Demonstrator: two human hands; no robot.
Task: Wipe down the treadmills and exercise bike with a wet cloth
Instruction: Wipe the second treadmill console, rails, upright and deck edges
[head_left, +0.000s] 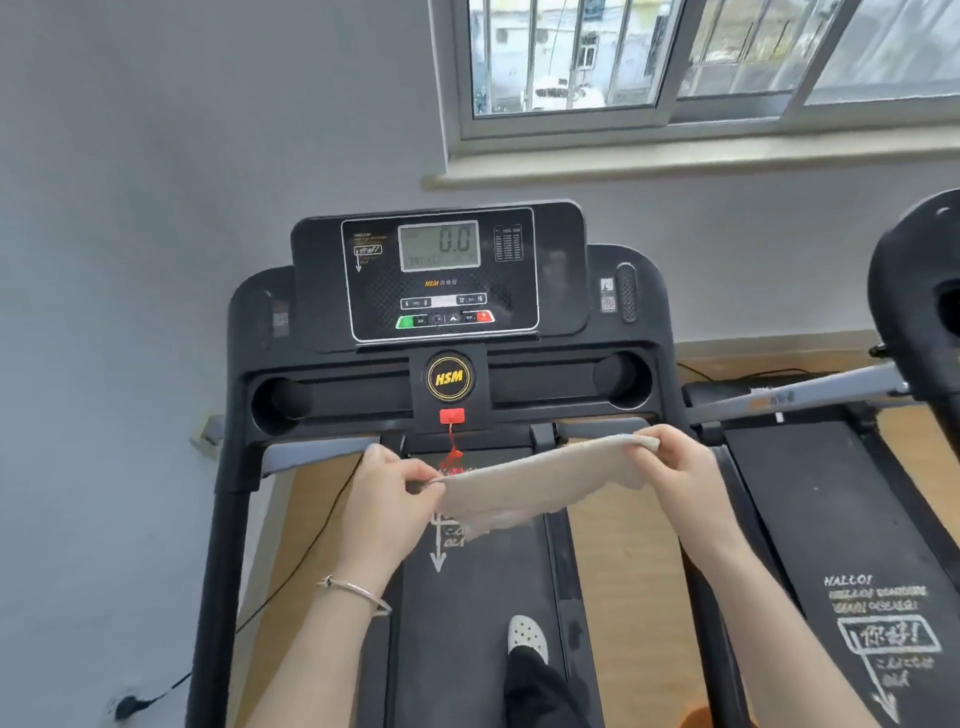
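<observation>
Gripping cloth ends, left hand, right hand

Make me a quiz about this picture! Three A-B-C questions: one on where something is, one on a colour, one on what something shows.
1. Where is the cloth?
A. In a bucket
B. Stretched between both hands
C. On a hook

2. What colour is the clip under the HSM badge?
A. Red
B. Blue
C. White

3. What does the display read?
A. 5.5
B. Nothing, it is dark
C. 0.0

Answers: 1 B, the left hand and right hand each pinch an end; 2 A, it is bright red; 3 C, the digits show 0.0.
</observation>
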